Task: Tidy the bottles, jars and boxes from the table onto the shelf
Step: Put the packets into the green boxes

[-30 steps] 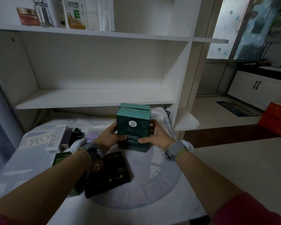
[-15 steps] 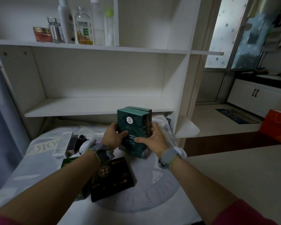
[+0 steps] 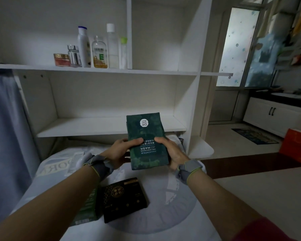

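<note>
A dark green mask box (image 3: 146, 136) is held up off the table in front of the lower shelf board (image 3: 101, 126), its printed face toward me and upside down. My left hand (image 3: 122, 150) grips its left edge and my right hand (image 3: 170, 150) grips its right edge, thumbs on the front. On the table (image 3: 163, 214) lie a black box (image 3: 124, 199) and a green box (image 3: 87, 207), partly hidden by my left forearm. Several bottles (image 3: 101, 49) and a small red jar (image 3: 62, 59) stand on the upper shelf.
A pale flat box (image 3: 75, 160) lies at the table's back left, partly behind my left wrist. The shelf's upright side panel (image 3: 189, 94) stands right of the held box. A blue curtain (image 3: 5, 127) hangs on the left. An orange bag (image 3: 295, 146) sits on the floor at right.
Both hands have lifted the green box from the table and tipped its face toward me. It now sits level with the lower shelf. The view has tilted upward.
</note>
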